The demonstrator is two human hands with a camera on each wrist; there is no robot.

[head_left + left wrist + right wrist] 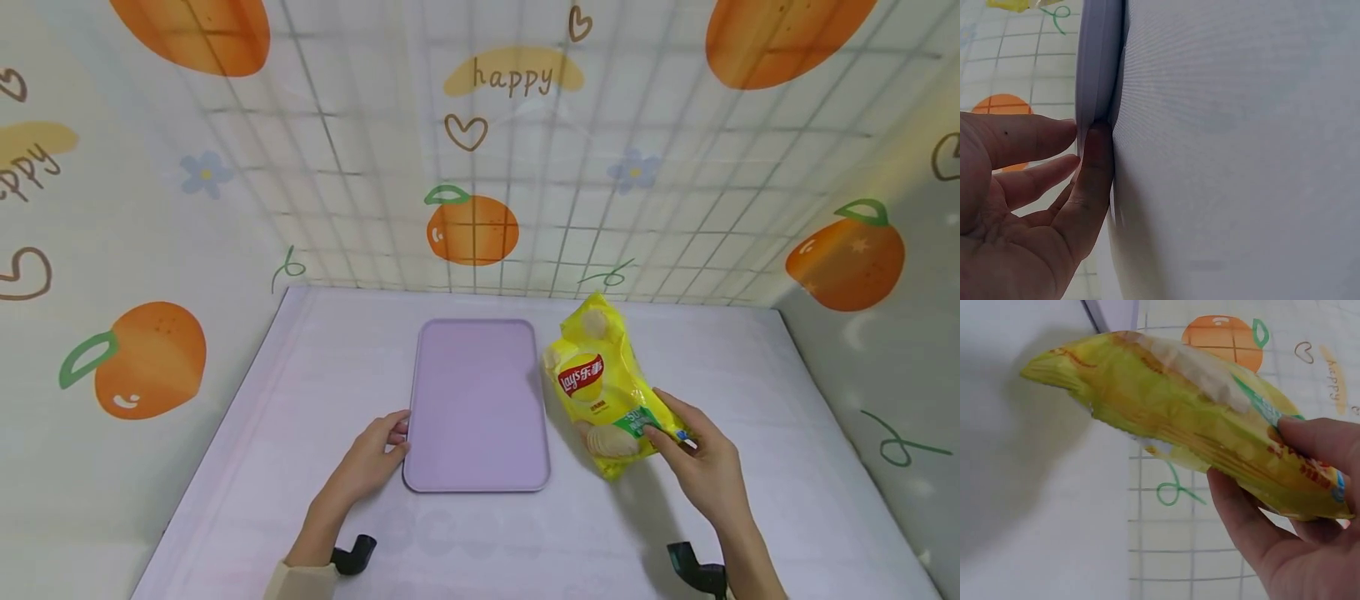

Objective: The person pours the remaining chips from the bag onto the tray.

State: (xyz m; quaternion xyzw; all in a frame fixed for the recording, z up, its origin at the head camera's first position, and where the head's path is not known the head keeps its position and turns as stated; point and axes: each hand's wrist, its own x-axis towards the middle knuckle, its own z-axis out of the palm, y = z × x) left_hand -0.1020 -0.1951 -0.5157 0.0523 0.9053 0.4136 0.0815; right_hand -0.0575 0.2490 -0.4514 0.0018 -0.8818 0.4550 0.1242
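A yellow Lay's chip bag (600, 383) is gripped by my right hand (701, 458) at its lower right side, thumb on the front and fingers behind. It is tilted, and its shadow falls on the table. In the right wrist view the bag (1166, 400) spans the picture, with the right hand (1310, 550) at one end. My left hand (371, 458) is at the left edge of a flat lilac tray (480, 400). Up close, the left hand (1029, 206) pinches the rim of the tray (1099, 56) between thumb and fingers.
A pale cloth covers the table (322, 350), which meets a grid-patterned curtain (360, 200) with printed oranges at the back. Printed side walls stand left and right. Black curved wrist mounts (356, 556) show near both forearms.
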